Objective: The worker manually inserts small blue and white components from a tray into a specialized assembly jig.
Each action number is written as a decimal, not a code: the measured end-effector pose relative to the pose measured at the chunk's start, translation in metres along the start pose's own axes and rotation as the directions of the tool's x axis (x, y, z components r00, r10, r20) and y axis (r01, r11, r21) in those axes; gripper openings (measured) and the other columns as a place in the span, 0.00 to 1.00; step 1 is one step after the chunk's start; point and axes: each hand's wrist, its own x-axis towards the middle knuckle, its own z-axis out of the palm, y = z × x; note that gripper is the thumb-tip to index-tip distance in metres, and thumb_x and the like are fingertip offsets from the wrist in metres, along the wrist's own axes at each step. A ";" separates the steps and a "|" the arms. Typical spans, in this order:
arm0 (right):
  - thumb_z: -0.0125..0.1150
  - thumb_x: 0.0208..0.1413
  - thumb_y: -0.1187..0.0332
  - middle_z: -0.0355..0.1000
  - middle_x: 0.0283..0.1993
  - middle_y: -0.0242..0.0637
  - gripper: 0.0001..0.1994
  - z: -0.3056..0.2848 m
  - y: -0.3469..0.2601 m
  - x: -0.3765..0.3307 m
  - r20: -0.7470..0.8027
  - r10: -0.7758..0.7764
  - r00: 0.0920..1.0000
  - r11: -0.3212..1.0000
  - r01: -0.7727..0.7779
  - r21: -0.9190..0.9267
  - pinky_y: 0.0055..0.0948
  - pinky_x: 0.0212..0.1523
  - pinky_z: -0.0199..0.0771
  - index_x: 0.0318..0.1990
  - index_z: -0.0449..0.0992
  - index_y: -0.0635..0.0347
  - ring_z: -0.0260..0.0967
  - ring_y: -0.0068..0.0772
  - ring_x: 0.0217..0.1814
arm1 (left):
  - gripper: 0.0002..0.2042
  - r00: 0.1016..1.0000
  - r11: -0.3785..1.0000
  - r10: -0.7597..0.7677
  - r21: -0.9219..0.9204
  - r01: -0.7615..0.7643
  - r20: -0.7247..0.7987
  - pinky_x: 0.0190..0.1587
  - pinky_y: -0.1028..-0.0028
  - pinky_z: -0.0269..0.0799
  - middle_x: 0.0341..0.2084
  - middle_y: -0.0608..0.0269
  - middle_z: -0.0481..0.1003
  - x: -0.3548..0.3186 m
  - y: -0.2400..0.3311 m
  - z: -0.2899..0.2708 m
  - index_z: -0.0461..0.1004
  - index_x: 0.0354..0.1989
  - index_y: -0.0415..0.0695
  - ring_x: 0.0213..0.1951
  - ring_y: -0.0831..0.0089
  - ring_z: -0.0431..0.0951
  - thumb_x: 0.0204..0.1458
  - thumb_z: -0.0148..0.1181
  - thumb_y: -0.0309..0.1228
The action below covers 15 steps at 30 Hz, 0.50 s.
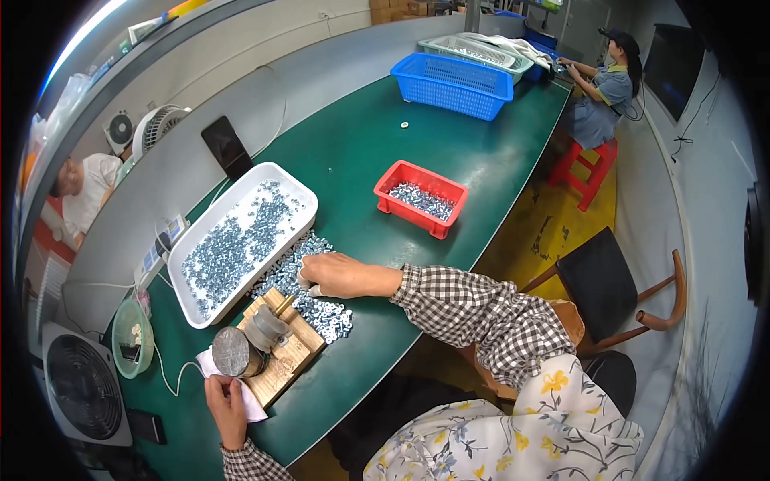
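My right hand (346,275), with pale covers on its fingertips, reaches over a loose heap of small metal parts (327,317) on the table. Its fingers are bent together among the parts; what is in them is too small to make out. My left hand (228,409) is closed beside a dark metal cylinder (234,353), thumb and fingers pinched near the edge of a white cloth (253,406). Any item between them is hidden. The cylinder stands by a wooden block (295,361) carrying a round grey metal fixture (266,327) and a brass-coloured rod (284,305).
A white tray (308,210) of small parts lies behind the heap. Farther off are a red bin (387,206) of parts and a blue basket (449,100). A phone (226,148), green bowl (123,369) and fan (84,385) stand leftward. Two other people are nearby.
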 end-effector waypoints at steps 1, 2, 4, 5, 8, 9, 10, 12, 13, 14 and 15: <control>0.66 0.44 0.73 0.72 0.34 0.46 0.08 0.001 0.001 0.000 0.001 0.000 1.000 1.000 0.000 0.002 0.41 0.43 0.71 0.33 0.77 0.62 0.72 0.47 0.42 | 0.07 1.000 1.000 0.000 -0.009 0.000 -0.003 0.32 0.71 0.60 0.25 0.58 0.60 -0.001 0.001 0.000 0.62 0.28 0.37 0.27 0.67 0.62 0.52 0.55 0.21; 0.65 0.45 0.73 0.72 0.34 0.46 0.07 0.001 0.002 -0.001 -0.023 -0.002 1.000 1.000 0.002 0.008 0.41 0.42 0.72 0.32 0.76 0.63 0.72 0.48 0.41 | 0.07 1.000 1.000 0.000 -0.019 0.000 -0.006 0.32 0.71 0.60 0.25 0.58 0.60 -0.001 0.001 0.000 0.62 0.28 0.37 0.27 0.67 0.62 0.52 0.55 0.21; 0.63 0.47 0.73 0.73 0.34 0.47 0.05 0.002 0.004 -0.002 -0.070 -0.003 0.998 1.000 0.004 0.019 0.40 0.40 0.72 0.31 0.76 0.64 0.73 0.51 0.38 | 0.07 1.000 1.000 -0.002 -0.013 0.002 -0.004 0.32 0.71 0.60 0.25 0.58 0.60 -0.001 0.001 0.001 0.62 0.28 0.37 0.27 0.67 0.62 0.52 0.55 0.21; 0.63 0.47 0.73 0.73 0.34 0.47 0.05 0.000 0.002 -0.002 -0.068 -0.004 0.998 1.000 0.005 0.022 0.40 0.40 0.72 0.31 0.76 0.64 0.73 0.51 0.38 | 0.07 1.000 1.000 -0.005 -0.007 0.005 -0.005 0.32 0.71 0.60 0.25 0.58 0.60 -0.002 0.000 0.001 0.62 0.28 0.37 0.27 0.67 0.62 0.52 0.55 0.20; 0.60 0.53 0.72 0.74 0.33 0.43 0.07 -0.012 -0.002 -0.002 -0.030 0.170 0.985 0.955 -0.157 0.252 0.33 0.34 0.73 0.36 0.74 0.66 0.74 0.37 0.33 | 0.06 1.000 1.000 -0.012 0.000 0.012 -0.001 0.32 0.71 0.60 0.25 0.58 0.60 -0.002 0.000 0.000 0.62 0.28 0.37 0.27 0.67 0.62 0.51 0.54 0.20; 0.60 0.53 0.72 0.74 0.33 0.43 0.07 -0.011 0.000 -0.003 -0.026 0.169 0.985 0.954 -0.157 0.255 0.33 0.34 0.73 0.36 0.74 0.66 0.74 0.37 0.33 | 0.06 1.000 1.000 -0.014 -0.001 0.014 0.003 0.32 0.71 0.60 0.25 0.58 0.60 -0.002 0.001 0.000 0.62 0.28 0.37 0.27 0.68 0.62 0.51 0.54 0.20; 0.59 0.54 0.73 0.74 0.32 0.42 0.07 -0.012 0.002 -0.005 -0.027 0.177 0.984 0.918 -0.156 0.364 0.31 0.33 0.74 0.37 0.74 0.67 0.74 0.33 0.31 | 0.06 1.000 1.000 -0.012 -0.003 0.012 0.005 0.32 0.71 0.60 0.25 0.58 0.60 -0.001 0.002 0.000 0.63 0.28 0.37 0.27 0.68 0.62 0.51 0.54 0.20; 0.58 0.55 0.74 0.76 0.32 0.38 0.07 -0.012 0.003 -0.006 -0.023 0.193 0.981 0.812 -0.147 0.565 0.25 0.31 0.75 0.39 0.75 0.68 0.74 0.25 0.29 | 0.06 1.000 1.000 -0.011 0.000 0.011 0.004 0.32 0.71 0.60 0.25 0.58 0.60 -0.001 0.003 0.000 0.63 0.28 0.37 0.27 0.68 0.62 0.51 0.54 0.20; 0.58 0.55 0.74 0.76 0.32 0.38 0.07 -0.012 0.004 -0.006 -0.021 0.192 0.981 0.811 -0.147 0.566 0.25 0.31 0.75 0.39 0.75 0.68 0.74 0.25 0.29 | 0.06 1.000 1.000 -0.009 0.002 0.009 0.003 0.32 0.71 0.60 0.25 0.58 0.60 -0.001 0.003 -0.001 0.63 0.28 0.37 0.27 0.67 0.62 0.51 0.54 0.20; 0.59 0.56 0.74 0.75 0.32 0.37 0.07 -0.012 0.004 -0.005 0.008 0.197 0.980 0.742 -0.154 0.653 0.24 0.32 0.75 0.40 0.76 0.68 0.74 0.24 0.29 | 0.06 1.000 1.000 -0.007 0.005 0.007 0.001 0.32 0.71 0.60 0.25 0.58 0.61 -0.001 0.004 -0.001 0.63 0.28 0.37 0.27 0.67 0.62 0.51 0.54 0.19; 0.59 0.56 0.74 0.75 0.32 0.35 0.08 -0.012 0.004 -0.005 0.038 0.199 0.979 0.662 -0.162 0.732 0.22 0.32 0.76 0.41 0.76 0.69 0.74 0.22 0.30 | 0.06 1.000 1.000 -0.009 0.005 0.009 0.002 0.32 0.71 0.60 0.25 0.58 0.61 -0.001 0.004 -0.001 0.63 0.28 0.37 0.27 0.67 0.62 0.51 0.54 0.19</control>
